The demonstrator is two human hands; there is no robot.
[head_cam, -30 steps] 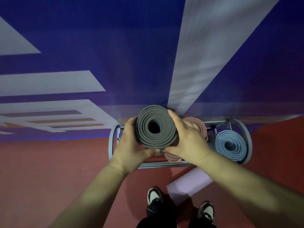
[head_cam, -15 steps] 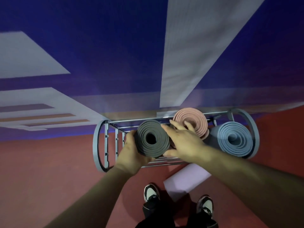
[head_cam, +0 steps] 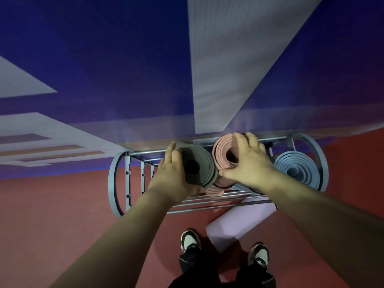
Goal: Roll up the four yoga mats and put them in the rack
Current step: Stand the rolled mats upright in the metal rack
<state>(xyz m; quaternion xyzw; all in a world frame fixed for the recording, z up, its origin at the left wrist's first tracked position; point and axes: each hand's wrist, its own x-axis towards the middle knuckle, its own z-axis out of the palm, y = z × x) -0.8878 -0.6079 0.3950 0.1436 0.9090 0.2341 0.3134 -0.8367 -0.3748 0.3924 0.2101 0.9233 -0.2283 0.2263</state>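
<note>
Roughly three of four are in: the rolled dark grey foam mat (head_cam: pixel 196 166) stands on end in the round-ended grey metal rack (head_cam: pixel 116 179), left hand (head_cam: pixel 170 177) gripping it, beside one rolled pink mat (head_cam: pixel 225 156) under the right hand (head_cam: pixel 248 163) and one rolled blue mat (head_cam: pixel 295 169). One lilac mat (head_cam: pixel 234 221) lies on the floor, unracked.

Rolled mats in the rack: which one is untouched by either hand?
The blue mat at the rack's right end; the left hand grips the grey one, the right hand the pink.
</note>
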